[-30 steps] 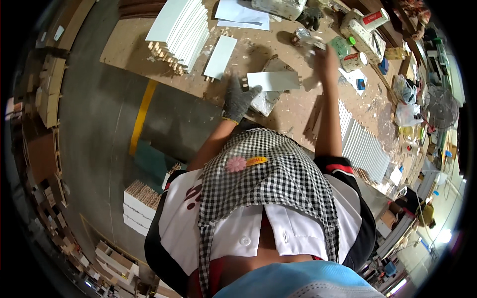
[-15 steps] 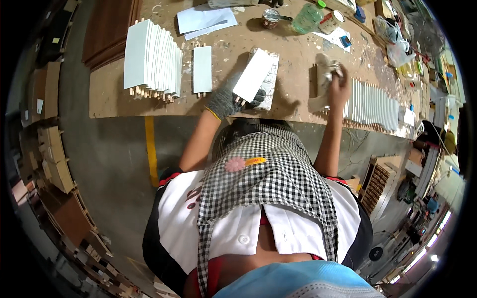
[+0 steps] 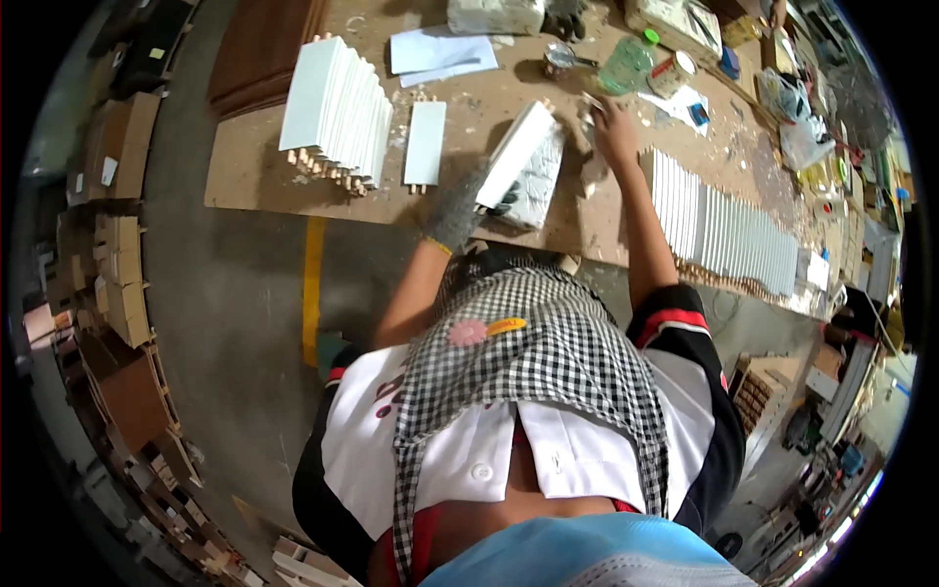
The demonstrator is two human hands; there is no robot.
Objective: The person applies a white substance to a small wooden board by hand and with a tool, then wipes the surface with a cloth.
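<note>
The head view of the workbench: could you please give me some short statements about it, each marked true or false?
1. The grey-gloved left hand holds a white rectangular panel. True.
2. The bare right hand is gripping that panel too. False: it is away from the panel, holding crumpled pale material.
3. The translucent green bottle has a red cap. False: its cap is green.
4. A single white panel lies left of the held one. True.

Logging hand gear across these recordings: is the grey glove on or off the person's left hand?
On: the grey glove covers the left hand, holding a white panel, with its yellow cuff at the wrist.
</note>
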